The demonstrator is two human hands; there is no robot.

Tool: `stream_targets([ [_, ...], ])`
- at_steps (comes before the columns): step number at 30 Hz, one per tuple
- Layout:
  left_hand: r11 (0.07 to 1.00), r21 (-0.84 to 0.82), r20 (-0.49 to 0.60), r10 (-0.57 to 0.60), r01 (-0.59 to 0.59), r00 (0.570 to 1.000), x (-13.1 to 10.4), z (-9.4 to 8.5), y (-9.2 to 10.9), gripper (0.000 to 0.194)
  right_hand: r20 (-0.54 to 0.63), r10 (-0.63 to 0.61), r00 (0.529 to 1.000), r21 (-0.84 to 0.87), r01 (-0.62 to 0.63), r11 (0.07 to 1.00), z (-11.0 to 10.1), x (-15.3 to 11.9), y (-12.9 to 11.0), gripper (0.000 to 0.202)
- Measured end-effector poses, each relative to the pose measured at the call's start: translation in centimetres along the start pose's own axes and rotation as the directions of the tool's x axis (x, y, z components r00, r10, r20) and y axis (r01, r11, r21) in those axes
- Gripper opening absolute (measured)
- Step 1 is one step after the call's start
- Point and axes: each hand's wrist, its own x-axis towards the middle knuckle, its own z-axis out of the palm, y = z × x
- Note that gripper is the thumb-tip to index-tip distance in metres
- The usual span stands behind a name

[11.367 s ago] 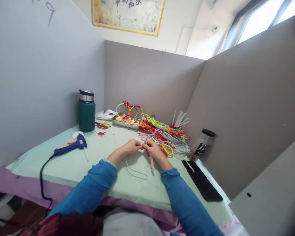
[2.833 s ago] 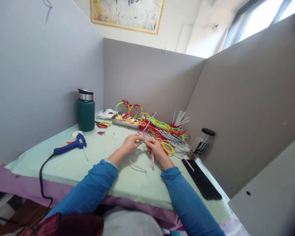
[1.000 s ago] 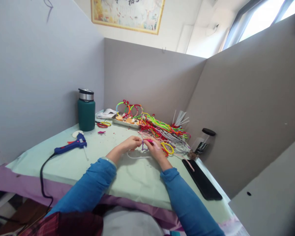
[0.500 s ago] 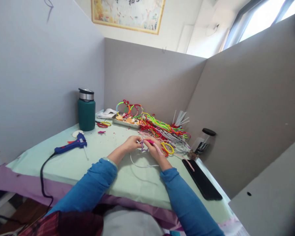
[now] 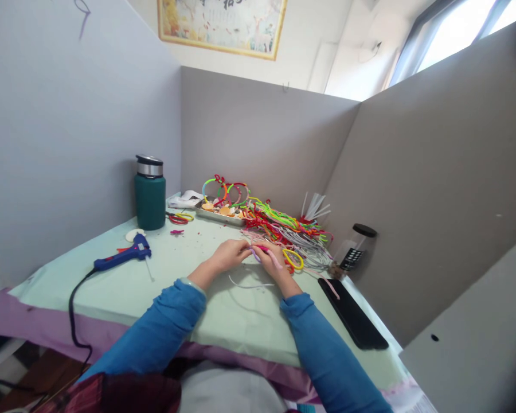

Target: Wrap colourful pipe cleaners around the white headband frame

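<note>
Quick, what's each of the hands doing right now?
Left hand: closed beside a purple strip; what it pinches is hidden.
Right hand: closed, holding a pink strip.

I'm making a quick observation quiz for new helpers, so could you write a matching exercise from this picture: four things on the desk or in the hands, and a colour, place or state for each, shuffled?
Column one
1. flask
2. glue gun
3. flat slab
4. thin strand

Column two
A. black, with a pale pink strip lying over one end
B. purple, held where the left hand and right hand meet
C. green, standing upright
D. blue, with a black cord

Right pairs: 1-C, 2-D, 3-A, 4-B
</note>
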Motion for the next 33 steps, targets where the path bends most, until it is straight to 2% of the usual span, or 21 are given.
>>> stream_targets([
  [3, 0.996, 0.084, -0.028, -0.010, 0.012, 1.000, -0.20, -0.09, 0.14, 0.021, -0.017, 0.030, 0.999, 0.011, -0.030, 1.000, 0.15, -0.02, 0.39, 0.011],
  [9, 0.995, 0.094, -0.053, -0.020, 0.025, 0.998, -0.08, 0.32, -0.10, 0.022, -0.022, 0.031, 0.999, -0.025, -0.032, 0.999, 0.50, -0.13, 0.50, 0.011],
  [17, 0.952, 0.295, -0.049, 0.097, -0.078, 0.994, -0.35, 0.20, 0.56, 0.015, 0.009, 0.016, 1.000, -0.039, -0.016, 0.999, 0.72, -0.16, 0.53, 0.016],
  [22, 0.908, 0.393, -0.022, 0.167, -0.145, 0.986, -0.44, -0.03, 0.80, 0.016, -0.011, 0.023, 1.000, -0.050, -0.024, 0.998, 0.68, -0.04, 0.91, 0.017],
  [25, 0.926, 0.348, -0.041, 0.171, -0.147, 0.984, -0.49, -0.08, 0.73, 0.014, -0.004, 0.016, 1.000, -0.061, -0.017, 0.998, 0.60, 0.04, 0.94, 0.016],
  [28, 0.967, 0.229, -0.088, 0.133, -0.110, 0.987, -0.42, -0.05, 0.52, 0.011, 0.006, 0.026, 1.000, -0.067, -0.026, 0.997, 0.50, 0.11, 0.87, 0.016],
  [31, 1.000, 0.012, -0.124, 0.021, -0.020, 0.992, -0.12, 0.17, 0.17, 0.009, 0.006, 0.028, 1.000, -0.068, -0.027, 0.997, 0.41, 0.14, 0.79, 0.017],
  [33, 0.981, -0.177, -0.098, -0.094, 0.076, 0.991, 0.16, 0.36, -0.05, 0.012, 0.012, 0.013, 1.000, -0.069, -0.012, 0.998, 0.36, 0.13, 0.78, 0.018],
])
